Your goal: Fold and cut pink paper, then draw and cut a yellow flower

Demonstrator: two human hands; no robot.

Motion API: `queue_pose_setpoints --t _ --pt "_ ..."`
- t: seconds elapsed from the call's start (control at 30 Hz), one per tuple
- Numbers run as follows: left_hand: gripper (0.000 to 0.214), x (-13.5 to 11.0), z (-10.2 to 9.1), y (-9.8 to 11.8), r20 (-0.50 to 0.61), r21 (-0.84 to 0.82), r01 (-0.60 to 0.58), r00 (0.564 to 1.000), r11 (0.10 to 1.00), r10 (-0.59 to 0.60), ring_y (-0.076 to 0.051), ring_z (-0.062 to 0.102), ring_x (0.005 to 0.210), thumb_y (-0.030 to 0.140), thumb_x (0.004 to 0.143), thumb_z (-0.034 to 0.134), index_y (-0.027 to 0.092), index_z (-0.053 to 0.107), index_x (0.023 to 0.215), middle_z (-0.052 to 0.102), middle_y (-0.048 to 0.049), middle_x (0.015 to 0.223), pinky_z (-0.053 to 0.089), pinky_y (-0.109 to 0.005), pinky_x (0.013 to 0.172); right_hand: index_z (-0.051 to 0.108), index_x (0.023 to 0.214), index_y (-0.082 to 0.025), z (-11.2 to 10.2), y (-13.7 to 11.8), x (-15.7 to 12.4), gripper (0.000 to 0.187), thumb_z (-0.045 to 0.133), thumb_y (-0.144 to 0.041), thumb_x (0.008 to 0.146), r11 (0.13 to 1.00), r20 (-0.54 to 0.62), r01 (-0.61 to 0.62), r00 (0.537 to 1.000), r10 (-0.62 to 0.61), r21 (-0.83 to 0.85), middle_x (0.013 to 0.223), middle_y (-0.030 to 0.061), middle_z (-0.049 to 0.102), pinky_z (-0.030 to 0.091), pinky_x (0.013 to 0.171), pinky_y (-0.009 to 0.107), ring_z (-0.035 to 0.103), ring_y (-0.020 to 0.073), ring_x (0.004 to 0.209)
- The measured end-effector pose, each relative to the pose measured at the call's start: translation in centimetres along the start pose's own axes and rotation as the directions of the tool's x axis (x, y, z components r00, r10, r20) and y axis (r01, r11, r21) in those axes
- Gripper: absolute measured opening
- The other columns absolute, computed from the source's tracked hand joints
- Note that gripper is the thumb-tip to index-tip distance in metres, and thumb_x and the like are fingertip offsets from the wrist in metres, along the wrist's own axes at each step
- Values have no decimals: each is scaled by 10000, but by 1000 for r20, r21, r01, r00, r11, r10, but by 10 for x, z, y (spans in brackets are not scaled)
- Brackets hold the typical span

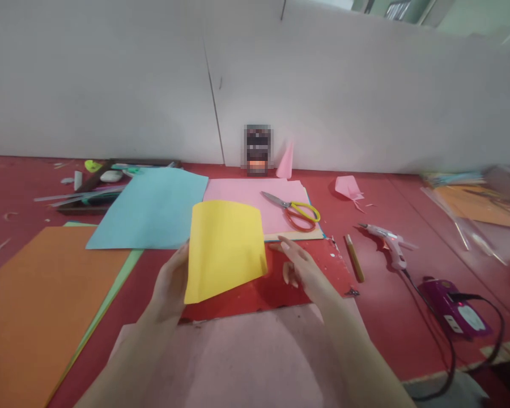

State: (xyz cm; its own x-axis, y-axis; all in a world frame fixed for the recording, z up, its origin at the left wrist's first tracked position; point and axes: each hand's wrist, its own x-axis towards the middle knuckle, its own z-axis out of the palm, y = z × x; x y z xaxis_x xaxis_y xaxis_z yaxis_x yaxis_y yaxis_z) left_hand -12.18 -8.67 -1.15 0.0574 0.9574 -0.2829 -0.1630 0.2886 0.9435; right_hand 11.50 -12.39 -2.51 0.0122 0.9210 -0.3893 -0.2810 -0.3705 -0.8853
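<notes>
A sheet of yellow paper (226,249), slightly curved, is held up over the red table. My left hand (175,273) is closed on its left edge, with the fingertips hidden behind the sheet. Just off the paper's right edge is my right hand (300,265), holding nothing, its index finger stretched out and the other fingers loosely bent. Behind the yellow sheet lie pink paper (238,190) and a pair of scissors (289,211) with one yellow and one red handle. Light blue paper (153,212) lies to the left, partly over a dark tray.
Orange paper (46,294) covers the left side. On the right are a wooden-handled tool (355,259), a glue gun (389,243) and a purple power strip (453,311) with a black cord. A pink paper cone (286,161) and a blurred-out device (257,148) stand by the white wall.
</notes>
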Motion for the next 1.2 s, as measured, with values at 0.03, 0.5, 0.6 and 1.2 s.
queue_pose_setpoints --t 0.03,0.5,0.6,1.2 --pt "329 0 -3 -1 -41 16 -4 999 1000 5 -333 618 916 486 751 494 277 648 952 693 -32 747 548 -455 676 484 1212 -258 0 -2 -1 540 578 -499 738 1000 -16 9 1000 -9 -13 1190 66 585 218 253 168 439 13 319" --pt "334 6 9 -12 -158 52 -17 987 998 25 -260 632 922 460 735 581 238 601 983 672 -55 994 552 -333 676 694 878 -168 -6 -3 -9 337 728 -397 634 988 -30 -23 999 28 152 862 70 716 528 747 372 668 250 794" --pt "350 11 5 -16 -84 131 -80 992 988 92 -251 629 919 487 768 524 234 599 999 650 -67 1054 554 -312 646 684 887 -150 -15 -1 -2 358 717 -405 638 994 -161 34 987 -18 100 896 78 713 523 748 385 659 266 834" --pt "590 2 0 -13 366 784 -559 768 271 525 -189 531 1121 -11 695 348 288 564 1155 603 21 1181 392 -370 1000 634 979 -208 -20 -2 4 489 489 -611 744 980 -133 145 983 -127 135 781 37 703 391 390 247 563 135 465"
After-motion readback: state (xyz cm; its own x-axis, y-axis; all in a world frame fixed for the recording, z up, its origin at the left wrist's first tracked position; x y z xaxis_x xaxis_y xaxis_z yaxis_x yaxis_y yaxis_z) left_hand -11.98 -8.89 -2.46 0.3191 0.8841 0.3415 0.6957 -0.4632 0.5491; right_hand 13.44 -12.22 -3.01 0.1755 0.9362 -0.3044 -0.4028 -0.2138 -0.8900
